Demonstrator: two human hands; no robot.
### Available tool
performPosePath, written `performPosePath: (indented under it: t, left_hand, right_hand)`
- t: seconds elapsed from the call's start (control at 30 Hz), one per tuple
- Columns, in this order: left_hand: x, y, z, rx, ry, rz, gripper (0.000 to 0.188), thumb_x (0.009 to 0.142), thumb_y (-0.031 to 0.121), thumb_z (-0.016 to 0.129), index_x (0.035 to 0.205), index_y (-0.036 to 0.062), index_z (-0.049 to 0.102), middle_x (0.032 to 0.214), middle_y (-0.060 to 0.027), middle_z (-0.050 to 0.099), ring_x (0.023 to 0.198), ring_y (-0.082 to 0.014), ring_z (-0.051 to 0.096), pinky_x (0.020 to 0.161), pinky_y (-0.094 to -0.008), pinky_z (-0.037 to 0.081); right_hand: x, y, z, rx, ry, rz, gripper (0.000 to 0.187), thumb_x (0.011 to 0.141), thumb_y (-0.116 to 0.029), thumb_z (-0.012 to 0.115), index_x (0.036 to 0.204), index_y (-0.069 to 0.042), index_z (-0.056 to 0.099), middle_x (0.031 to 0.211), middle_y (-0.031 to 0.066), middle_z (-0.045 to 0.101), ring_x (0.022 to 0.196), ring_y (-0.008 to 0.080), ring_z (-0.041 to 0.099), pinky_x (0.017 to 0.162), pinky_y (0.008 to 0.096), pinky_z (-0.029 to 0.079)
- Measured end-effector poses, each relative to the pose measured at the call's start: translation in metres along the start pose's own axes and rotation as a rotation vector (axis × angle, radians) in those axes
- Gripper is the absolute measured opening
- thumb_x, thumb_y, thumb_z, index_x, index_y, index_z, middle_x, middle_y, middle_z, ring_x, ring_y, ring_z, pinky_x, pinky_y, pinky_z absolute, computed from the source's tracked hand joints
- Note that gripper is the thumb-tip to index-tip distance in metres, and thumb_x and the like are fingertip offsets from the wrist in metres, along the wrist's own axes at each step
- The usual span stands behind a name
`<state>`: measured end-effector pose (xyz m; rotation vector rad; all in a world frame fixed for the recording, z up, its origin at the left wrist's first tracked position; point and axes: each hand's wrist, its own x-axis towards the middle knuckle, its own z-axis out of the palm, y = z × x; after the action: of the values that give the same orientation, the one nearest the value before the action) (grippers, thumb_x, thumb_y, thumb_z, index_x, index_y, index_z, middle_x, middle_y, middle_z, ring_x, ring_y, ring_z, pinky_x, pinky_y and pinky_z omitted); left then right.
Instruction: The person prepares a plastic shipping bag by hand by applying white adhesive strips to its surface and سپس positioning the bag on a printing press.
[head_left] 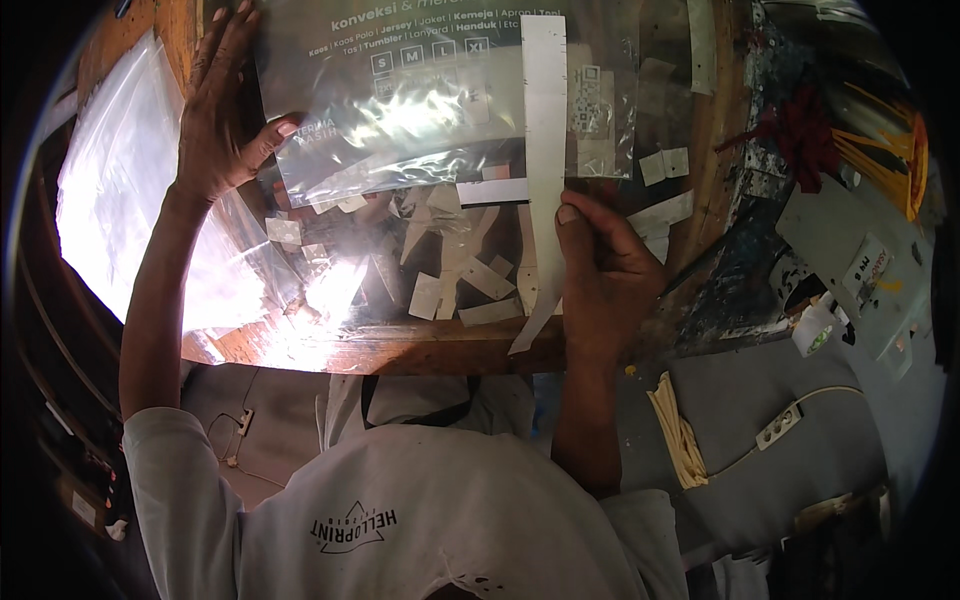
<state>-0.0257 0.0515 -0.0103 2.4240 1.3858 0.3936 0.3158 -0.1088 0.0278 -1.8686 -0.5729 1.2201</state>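
Note:
A clear plastic bag (400,120) with white print lies across the glass-like top of the table. My left hand (222,120) rests at its left edge, fingers stretched upward and thumb lying on the plastic. Over the bag's right part runs a long white strip (545,120) with small dark marks along its edges. A short white crosspiece (492,192) sticks out to its left. My right hand (605,250) pinches the strip's right edge between thumb and fingers, just below the bag. The strip's lower end curves left over the table's front edge.
A stack of clear plastic bags (120,190) lies at the left under bright glare. Several small pale pieces of tape (488,278) dot the tabletop, which has a wooden rim (420,348). Red cords (805,135) and orange strands (890,150) lie right; a power strip (778,427) is on the floor.

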Motion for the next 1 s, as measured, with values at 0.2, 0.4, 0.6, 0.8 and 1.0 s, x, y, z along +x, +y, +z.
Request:
performPosePath:
  t: [0.2,0.4,0.6,0.8,1.0]
  left_hand:
    - [0.000,0.005,0.007,-0.117,0.053,-0.064,0.119,0.079,0.080,0.070,0.160,0.0001,0.035,0.166,-0.0213,0.033,0.159,-0.0357,0.022,0.127,-0.0509,0.025]
    - [-0.001,-0.005,0.000,0.045,0.024,-0.010,0.114,0.078,0.080,0.071,0.156,0.0011,0.044,0.163,-0.0187,0.042,0.157,-0.0396,0.024,0.128,-0.0541,0.023]
    - [-0.002,-0.006,-0.006,0.080,-0.077,-0.083,0.127,0.072,0.085,0.072,0.159,-0.0006,0.036,0.166,-0.0204,0.032,0.160,-0.0366,0.016,0.124,-0.0582,0.029]
    - [-0.001,-0.001,-0.004,0.063,-0.018,-0.089,0.119,0.076,0.088,0.063,0.157,0.0029,0.043,0.164,-0.0179,0.041,0.157,-0.0400,0.025,0.128,-0.0549,0.022]
    - [-0.001,-0.003,-0.005,0.108,-0.030,-0.069,0.120,0.076,0.089,0.062,0.158,0.0036,0.041,0.164,-0.0180,0.041,0.157,-0.0389,0.025,0.128,-0.0546,0.021]
  right_hand:
    - [0.002,0.001,-0.001,-0.056,0.011,-0.012,0.016,0.094,-0.005,0.075,0.110,0.000,0.078,0.097,0.0063,0.077,0.087,0.0097,0.069,0.079,0.0254,0.055]
    - [0.000,-0.001,-0.002,-0.102,0.032,0.042,0.016,0.094,-0.005,0.075,0.109,0.000,0.079,0.101,0.0070,0.078,0.094,0.0107,0.069,0.085,0.0265,0.054]
    - [-0.001,-0.005,-0.002,-0.087,0.009,0.053,0.016,0.096,-0.005,0.074,0.109,0.002,0.078,0.099,0.0069,0.077,0.093,0.0109,0.068,0.084,0.0267,0.054]
    - [-0.001,-0.005,-0.003,-0.111,0.009,0.030,0.015,0.096,-0.004,0.073,0.108,0.002,0.078,0.098,0.0067,0.077,0.092,0.0107,0.068,0.083,0.0267,0.054]
    - [-0.001,-0.005,-0.002,-0.093,0.001,0.004,0.015,0.096,-0.004,0.073,0.109,0.002,0.078,0.097,0.0068,0.077,0.092,0.0109,0.068,0.083,0.0266,0.054]
